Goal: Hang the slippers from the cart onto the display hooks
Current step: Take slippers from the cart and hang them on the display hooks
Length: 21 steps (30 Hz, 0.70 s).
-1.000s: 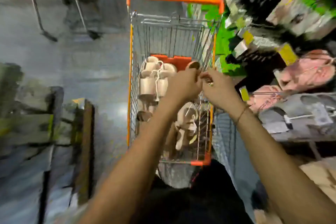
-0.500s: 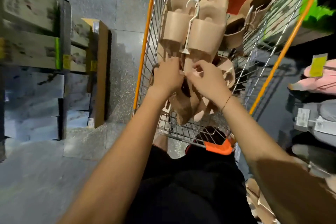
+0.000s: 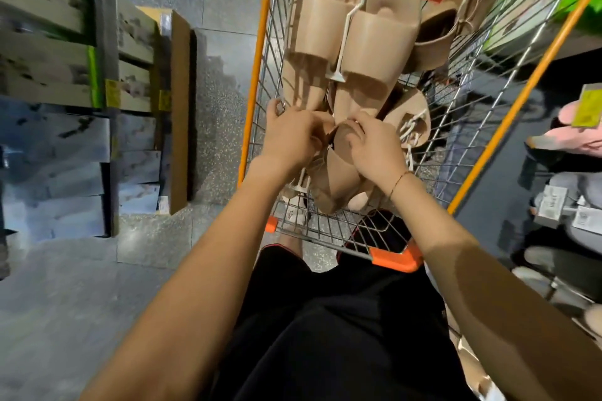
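A wire cart (image 3: pixel 508 114) with orange rails holds several beige slippers on white plastic hangers. One pair (image 3: pixel 355 29) lies at the top of the pile, its hanger hook pointing away from me. Nearer to me, my left hand (image 3: pixel 293 137) and my right hand (image 3: pixel 371 146) both grip a beige slipper pair (image 3: pixel 338 182) low in the basket, fingers curled around its upper end. More beige slippers (image 3: pixel 456 16) lie at the cart's far right.
Stacked cardboard boxes (image 3: pixel 81 101) stand on the floor to the left of the cart. Pink slippers (image 3: pixel 580 137) and grey slippers (image 3: pixel 583 192) with tags hang on the display at the right. My dark shorts fill the bottom middle.
My head has dropped toward the cart and both hands moved from the cart's rim down into the basket, where they now grip a beige pair. Since half a second ago little has shifted.
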Each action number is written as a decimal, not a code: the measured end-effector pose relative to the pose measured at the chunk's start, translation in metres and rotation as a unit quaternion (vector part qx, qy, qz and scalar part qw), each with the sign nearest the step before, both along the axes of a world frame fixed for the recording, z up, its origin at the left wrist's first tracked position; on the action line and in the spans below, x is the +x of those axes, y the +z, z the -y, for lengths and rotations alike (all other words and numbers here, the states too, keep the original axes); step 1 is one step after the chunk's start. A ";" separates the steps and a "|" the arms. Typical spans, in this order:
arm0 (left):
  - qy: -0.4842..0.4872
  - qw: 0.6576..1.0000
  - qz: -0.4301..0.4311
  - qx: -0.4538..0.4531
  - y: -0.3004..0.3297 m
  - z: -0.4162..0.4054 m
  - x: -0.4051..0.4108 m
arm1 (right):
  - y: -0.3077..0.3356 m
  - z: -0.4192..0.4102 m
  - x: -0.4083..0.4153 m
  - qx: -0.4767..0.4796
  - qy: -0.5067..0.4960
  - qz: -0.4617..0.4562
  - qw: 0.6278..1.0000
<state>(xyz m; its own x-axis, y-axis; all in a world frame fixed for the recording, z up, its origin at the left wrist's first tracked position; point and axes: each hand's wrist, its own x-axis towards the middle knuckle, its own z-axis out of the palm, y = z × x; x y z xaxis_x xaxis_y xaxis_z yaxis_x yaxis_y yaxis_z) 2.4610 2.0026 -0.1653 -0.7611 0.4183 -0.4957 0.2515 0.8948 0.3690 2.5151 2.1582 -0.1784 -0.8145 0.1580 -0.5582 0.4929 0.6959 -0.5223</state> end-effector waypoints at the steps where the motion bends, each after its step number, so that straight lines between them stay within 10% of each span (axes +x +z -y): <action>1: -0.004 1.000 0.006 0.013 0.005 0.003 -0.003 | 0.003 -0.001 -0.001 -0.009 0.000 -0.009 1.000; 15: -0.076 0.930 -0.056 0.356 0.163 -0.005 -0.044 | 0.175 -0.033 -0.020 0.025 0.083 -0.194 0.977; 21: -0.143 0.848 -0.150 0.488 0.289 -0.058 -0.034 | 0.285 -0.043 0.014 0.177 -0.069 -0.426 0.884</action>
<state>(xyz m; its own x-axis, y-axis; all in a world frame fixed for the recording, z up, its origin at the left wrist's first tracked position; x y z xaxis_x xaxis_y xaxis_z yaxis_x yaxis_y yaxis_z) 2.4269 2.0610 0.1238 -0.5895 0.7065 0.3915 0.6207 0.0860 0.7793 2.5295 2.2010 0.1069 -0.8749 0.3304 0.3541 0.1174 0.8540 -0.5068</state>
